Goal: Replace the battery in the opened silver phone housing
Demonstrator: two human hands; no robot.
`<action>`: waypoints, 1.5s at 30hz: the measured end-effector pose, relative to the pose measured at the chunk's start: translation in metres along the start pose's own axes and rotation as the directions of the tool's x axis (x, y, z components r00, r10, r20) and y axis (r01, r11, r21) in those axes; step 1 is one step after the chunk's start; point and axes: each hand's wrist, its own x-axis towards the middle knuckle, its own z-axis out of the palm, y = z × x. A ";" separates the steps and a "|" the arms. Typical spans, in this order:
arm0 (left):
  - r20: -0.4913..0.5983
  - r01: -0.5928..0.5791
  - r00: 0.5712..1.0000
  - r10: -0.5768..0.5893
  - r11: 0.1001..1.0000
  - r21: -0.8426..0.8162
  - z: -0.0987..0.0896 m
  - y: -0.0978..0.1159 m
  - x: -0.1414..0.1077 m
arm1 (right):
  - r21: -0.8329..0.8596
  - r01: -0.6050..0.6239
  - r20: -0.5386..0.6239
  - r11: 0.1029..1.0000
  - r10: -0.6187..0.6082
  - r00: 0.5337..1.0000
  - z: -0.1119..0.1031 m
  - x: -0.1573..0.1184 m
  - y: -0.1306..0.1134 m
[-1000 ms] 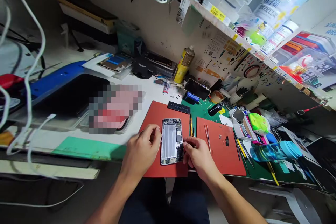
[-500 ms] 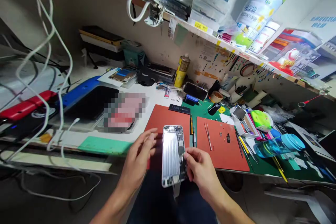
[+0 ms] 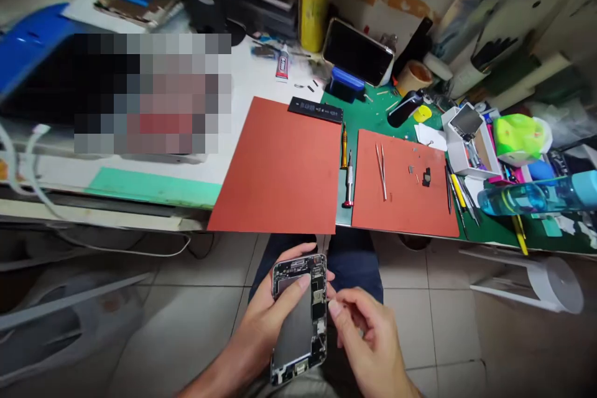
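Observation:
Over my lap, below the table edge, my left hand (image 3: 280, 301) is wrapped round an opened phone housing (image 3: 298, 323), its thumb lying across the inside. Small boards and metal parts show along the housing's right side. My right hand (image 3: 366, 329) is beside the housing's right edge, its thumb and index finger pinched together; whatever they hold is too small to make out. On the left red mat (image 3: 284, 168) lies a black battery (image 3: 316, 110) at the top edge. Tweezers (image 3: 382, 171) and small parts rest on the right red mat (image 3: 405, 205).
Two screwdrivers (image 3: 349, 180) lie between the mats. At the right are a white tray (image 3: 487, 155), pens and a blue bottle (image 3: 536, 194). A phone (image 3: 358, 51) leans at the back near a yellow can (image 3: 314, 0). A white cable hangs at the left.
The view has tipped down and closer. My left hand, open beside the housing before, has taken hold of it. The housing has come down off the mat's edge, over my lap.

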 end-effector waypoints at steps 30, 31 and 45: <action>0.136 -0.318 0.948 0.288 0.865 0.388 0.013 -0.027 0.005 | -0.111 0.218 -0.166 0.970 -0.234 0.958 -0.010 0.042 -0.017; 0.128 -0.313 0.950 0.286 0.866 0.389 0.013 -0.027 0.005 | -0.091 0.204 -0.157 0.975 -0.216 0.964 -0.010 0.043 -0.017; 0.092 -0.155 0.987 0.132 0.930 0.333 0.015 -0.016 0.006 | 0.436 -0.125 0.103 0.891 0.089 0.991 -0.020 0.052 -0.018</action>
